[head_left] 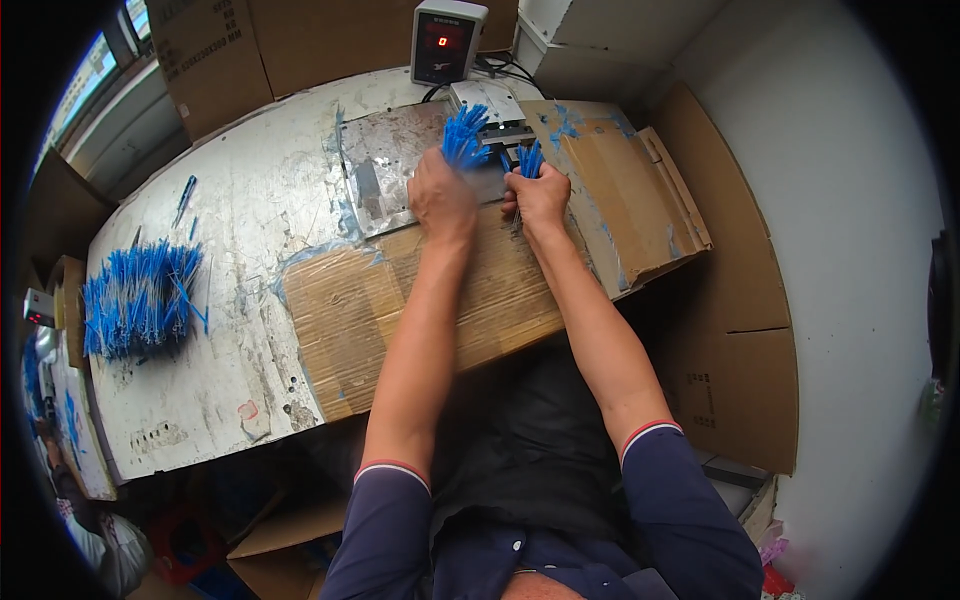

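My left hand (443,200) is closed round a thick bundle of thin blue-ended wires (466,138), their blue ends fanning upward over the metal plate (385,165). A little to its right, my right hand (541,198) pinches a smaller bunch of blue-ended wires (529,160), whose thin pale ends hang below the fingers. Just beyond both hands sits a small metal machine (490,103) with a lit white spot, partly hidden by the bundles. The left hand looks slightly blurred.
A big heap of blue-ended wires (145,298) lies at the table's left, with a pen (184,200) beyond it. Behind the machine stands a box with a red digital display (447,42). Flattened cardboard (345,320) covers the front edge; a cardboard piece (630,200) lies at right.
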Tool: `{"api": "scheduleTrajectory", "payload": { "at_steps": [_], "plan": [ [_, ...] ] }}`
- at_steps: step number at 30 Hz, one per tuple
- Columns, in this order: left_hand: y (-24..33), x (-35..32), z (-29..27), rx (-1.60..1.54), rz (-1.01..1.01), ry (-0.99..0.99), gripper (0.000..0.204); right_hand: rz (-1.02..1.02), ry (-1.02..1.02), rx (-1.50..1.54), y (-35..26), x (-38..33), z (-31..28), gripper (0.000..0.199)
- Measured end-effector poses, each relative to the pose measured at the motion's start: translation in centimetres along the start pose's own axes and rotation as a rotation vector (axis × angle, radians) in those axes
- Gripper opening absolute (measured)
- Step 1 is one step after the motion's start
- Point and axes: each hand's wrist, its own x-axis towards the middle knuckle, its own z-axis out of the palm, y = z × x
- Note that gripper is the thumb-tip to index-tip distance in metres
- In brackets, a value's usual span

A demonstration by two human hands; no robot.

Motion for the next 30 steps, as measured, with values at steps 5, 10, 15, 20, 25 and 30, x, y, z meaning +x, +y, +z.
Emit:
{"api": "scheduleTrajectory", "payload": {
  "at_steps": [5, 10, 15, 20, 25, 30],
  "plan": [
    [0.1, -0.1, 0.1, -0.043, 0.074, 0.037, 0.020, 0.011, -0.021, 0.077, 0.1, -0.3, -0.4, 0.007],
    [0.4, -0.2, -0.4, 0.009, 0.036, -0.119, 0.015, 0.015, -0.147, 0.278, 0.6, -0.9, -1.7, 0.008],
    [0.4, -0.1, -0.4, -0.004, 0.024, -0.138, 0.013, 0.020, -0.174, 0.269, 0.7, -1.0, -2.2, 0.008],
    [0.4, -0.1, -0.3, 0.001, 0.019, -0.144, 0.013, 0.018, -0.155, 0.225, 0.7, -1.3, -2.2, 0.009],
    [0.2, -0.3, -0.4, 0.017, 0.068, -0.175, 0.020, 0.033, -0.169, 0.212, 0.4, -1.4, -2.4, 0.010],
    [0.3, -0.5, -0.3, 0.067, 0.112, -0.262, 0.022, 0.010, -0.165, 0.225, 0.5, -1.3, -2.2, 0.012]
  ]
}}
